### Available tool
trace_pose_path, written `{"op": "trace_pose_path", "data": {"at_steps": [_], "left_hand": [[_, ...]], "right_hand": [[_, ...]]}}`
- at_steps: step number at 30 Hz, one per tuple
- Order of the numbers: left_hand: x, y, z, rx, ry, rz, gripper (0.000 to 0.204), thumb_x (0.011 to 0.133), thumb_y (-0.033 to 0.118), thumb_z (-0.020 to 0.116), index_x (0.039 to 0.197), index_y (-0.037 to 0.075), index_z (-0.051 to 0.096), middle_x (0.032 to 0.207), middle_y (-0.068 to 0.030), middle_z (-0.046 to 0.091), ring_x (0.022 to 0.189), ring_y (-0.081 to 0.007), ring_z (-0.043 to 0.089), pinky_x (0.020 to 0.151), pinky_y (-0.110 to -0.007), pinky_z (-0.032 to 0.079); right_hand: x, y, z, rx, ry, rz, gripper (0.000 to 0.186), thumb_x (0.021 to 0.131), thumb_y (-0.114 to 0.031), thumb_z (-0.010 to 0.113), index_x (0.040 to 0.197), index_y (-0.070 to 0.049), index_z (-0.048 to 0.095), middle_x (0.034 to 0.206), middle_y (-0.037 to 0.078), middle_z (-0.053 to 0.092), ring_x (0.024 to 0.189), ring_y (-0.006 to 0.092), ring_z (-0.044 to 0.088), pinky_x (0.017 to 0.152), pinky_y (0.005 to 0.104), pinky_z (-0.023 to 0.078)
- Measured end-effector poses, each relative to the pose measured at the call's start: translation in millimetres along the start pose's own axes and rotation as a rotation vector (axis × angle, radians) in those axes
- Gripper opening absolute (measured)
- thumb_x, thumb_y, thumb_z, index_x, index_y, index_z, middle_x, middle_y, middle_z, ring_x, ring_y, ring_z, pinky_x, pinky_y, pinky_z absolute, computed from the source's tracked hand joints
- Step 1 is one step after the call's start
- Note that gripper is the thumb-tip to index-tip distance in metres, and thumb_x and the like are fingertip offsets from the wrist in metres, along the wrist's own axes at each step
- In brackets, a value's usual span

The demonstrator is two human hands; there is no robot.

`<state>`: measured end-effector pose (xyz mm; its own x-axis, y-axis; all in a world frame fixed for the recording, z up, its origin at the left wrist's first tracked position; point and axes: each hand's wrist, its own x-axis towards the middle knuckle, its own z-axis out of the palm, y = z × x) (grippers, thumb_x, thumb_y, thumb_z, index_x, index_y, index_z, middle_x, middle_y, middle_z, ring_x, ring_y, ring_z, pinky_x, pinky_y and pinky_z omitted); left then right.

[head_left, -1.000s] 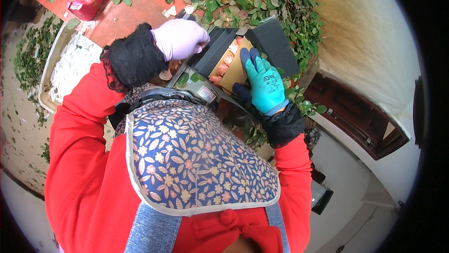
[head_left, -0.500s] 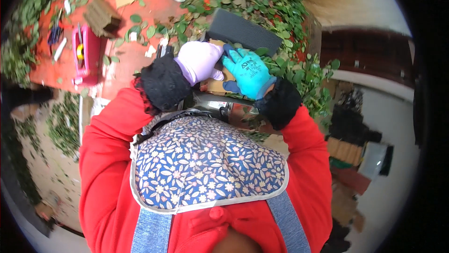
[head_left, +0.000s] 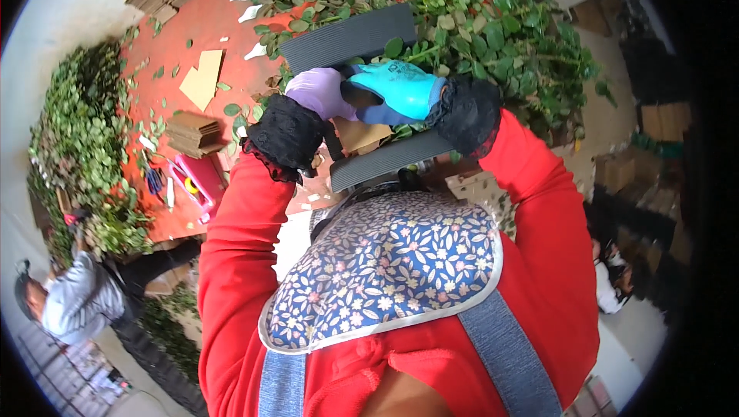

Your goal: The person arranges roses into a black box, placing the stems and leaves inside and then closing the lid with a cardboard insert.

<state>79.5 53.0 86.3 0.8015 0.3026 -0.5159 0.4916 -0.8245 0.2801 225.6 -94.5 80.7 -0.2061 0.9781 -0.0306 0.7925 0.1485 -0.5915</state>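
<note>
My left hand (head_left: 319,93), in a lilac glove, bends over a brown cardboard piece (head_left: 362,137) with its thumb toward the right. My right hand (head_left: 399,92), in a turquoise and navy glove, curves in from the other side, fingers above and thumb below. Between the two, part of the cardboard lies in shadow, and both hands appear to grip it; the fingertips are mostly hidden. A black ridged board (head_left: 350,38) stands on the far side of my hands, and a second ridged board (head_left: 391,161) on the near side. Leafy stems (head_left: 435,51) lie right beside my right hand.
Green foliage (head_left: 508,47) covers the table's right and far side. More stems are piled (head_left: 77,109) at left. A pink holder (head_left: 198,184), scissors (head_left: 154,180) and stacked cardboard (head_left: 192,133) sit on the red table (head_left: 165,59). Another person (head_left: 85,298) is at lower left.
The view has swung, so the table shows further left. My right hand has gone from lying spread on the cardboard to an arched shape beside my left hand.
</note>
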Motion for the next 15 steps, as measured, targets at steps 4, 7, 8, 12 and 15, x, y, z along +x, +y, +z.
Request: {"op": "trace_pose_path", "data": {"at_steps": [4, 7, 8, 12, 15], "left_hand": [[-2, 9, -6, -0.012, -0.033, -0.003, 0.068, 0.058, 0.050, 0.086, 0.106, 0.003, 0.072, 0.097, -0.0186, 0.071, 0.095, -0.0350, 0.068, 0.081, -0.041, 0.053], [-2, 13, -8, 0.054, -0.102, -0.086, 0.067, 0.059, 0.053, 0.085, 0.103, 0.004, 0.072, 0.097, -0.0183, 0.071, 0.095, -0.0338, 0.068, 0.082, -0.041, 0.053], [-1, 13, -5, 0.121, -0.057, -0.057, 0.063, 0.061, 0.054, 0.084, 0.099, 0.004, 0.074, 0.094, -0.0178, 0.071, 0.092, -0.0332, 0.069, 0.079, -0.041, 0.054], [-8, 44, -27, 0.258, -0.156, -0.042, 0.053, 0.066, 0.049, 0.083, 0.092, 0.004, 0.075, 0.089, -0.0169, 0.071, 0.086, -0.0346, 0.070, 0.073, -0.043, 0.055], [-1, 43, -20, 0.308, -0.138, 0.017, 0.050, 0.068, 0.046, 0.082, 0.092, 0.003, 0.074, 0.087, -0.0167, 0.071, 0.086, -0.0345, 0.069, 0.074, -0.043, 0.054]], "right_hand": [[1, 14, 7, 0.235, 0.168, 0.058, 0.041, 0.094, -0.023, 0.060, 0.130, -0.004, 0.057, 0.131, 0.019, 0.060, 0.114, 0.0293, 0.062, 0.095, 0.0368, 0.050], [-7, 23, -9, 0.726, 0.423, 0.242, 0.029, 0.099, -0.012, 0.055, 0.125, 0.000, 0.057, 0.114, 0.010, 0.069, 0.104, 0.0151, 0.066, 0.088, 0.0282, 0.052], [-18, 15, -19, 0.601, 0.421, 0.145, 0.032, 0.097, -0.014, 0.059, 0.125, 0.001, 0.056, 0.112, 0.010, 0.069, 0.102, 0.0175, 0.066, 0.087, 0.0296, 0.053], [-69, -46, -50, -0.074, 0.092, -0.175, 0.054, 0.085, -0.023, 0.070, 0.133, -0.003, 0.053, 0.120, 0.013, 0.064, 0.112, 0.0287, 0.061, 0.096, 0.0376, 0.049], [-99, -71, -16, -0.458, 0.042, -0.075, 0.061, 0.082, -0.032, 0.066, 0.137, -0.009, 0.053, 0.130, 0.011, 0.058, 0.122, 0.0306, 0.053, 0.102, 0.0436, 0.043]]}}
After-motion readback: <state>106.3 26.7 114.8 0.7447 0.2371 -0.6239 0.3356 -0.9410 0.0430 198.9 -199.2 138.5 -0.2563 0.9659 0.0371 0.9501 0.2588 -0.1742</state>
